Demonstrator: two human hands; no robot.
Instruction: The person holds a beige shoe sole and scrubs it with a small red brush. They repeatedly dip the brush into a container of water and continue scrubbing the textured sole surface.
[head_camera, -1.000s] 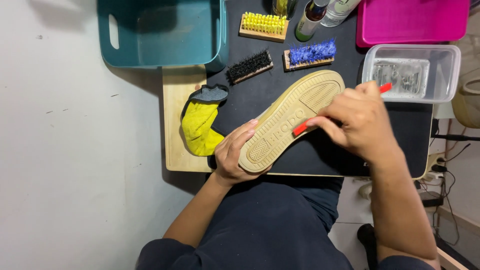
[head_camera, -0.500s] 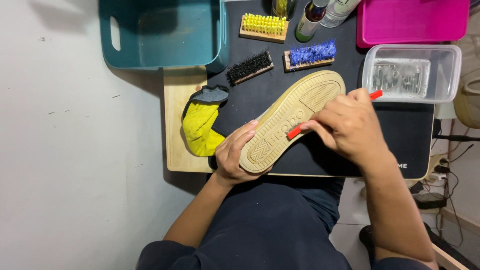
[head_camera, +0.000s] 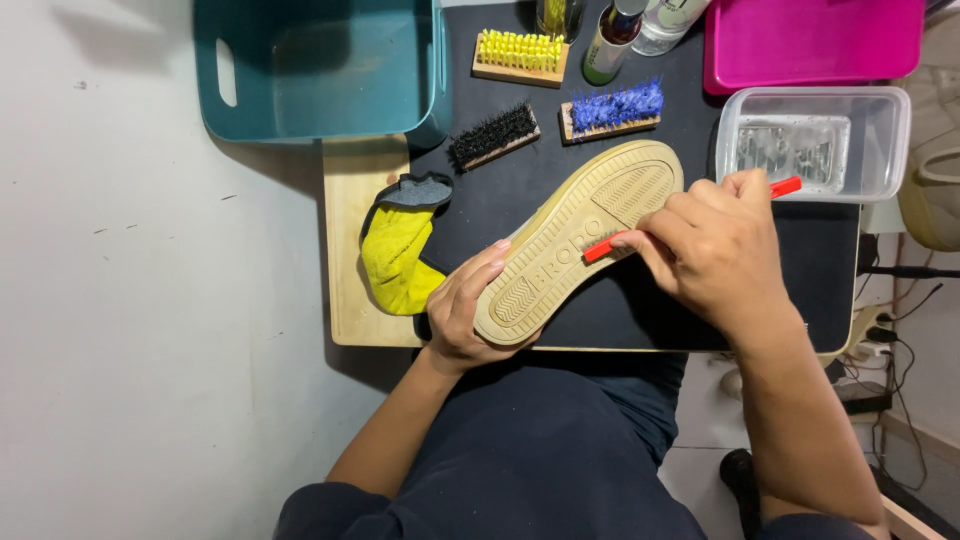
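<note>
The right hand (head_camera: 715, 255) is closed around a slim red plastic tool (head_camera: 606, 246), thumb and fingers pinching its shaft; one red end shows past the knuckles near the top, the other lies against the tan rubber sole of a shoe (head_camera: 575, 240) turned bottom-up. The left hand (head_camera: 470, 315) cups the heel end of that shoe, fingers curled over the sole's edge and thumb under it, holding it slanted above the black mat (head_camera: 560, 170) that covers the light wooden desk (head_camera: 345, 250).

The sole looks stiff and grippy with its ridged tread, so the heel hold should stay steady; the shoe seems light enough for one hand, and the thin tool likely wants a firm pinch close to its working end.

Just left of the shoe lies a yellow cloth with a grey edge (head_camera: 400, 245). Beyond it sit a black-bristled wooden brush (head_camera: 493, 134), a blue-bristled wooden brush (head_camera: 612, 110) and a yellow-bristled wooden brush (head_camera: 520, 55). A clear plastic tub (head_camera: 812, 142) stands right of the toe, a magenta lid or tray (head_camera: 812, 42) behind it, a teal plastic basket (head_camera: 320, 65) at far left.

The shoe's upper is hidden beneath the sole, the tool's tip is too small to identify, and the bottles (head_camera: 640, 25) at the top edge are cut off.
</note>
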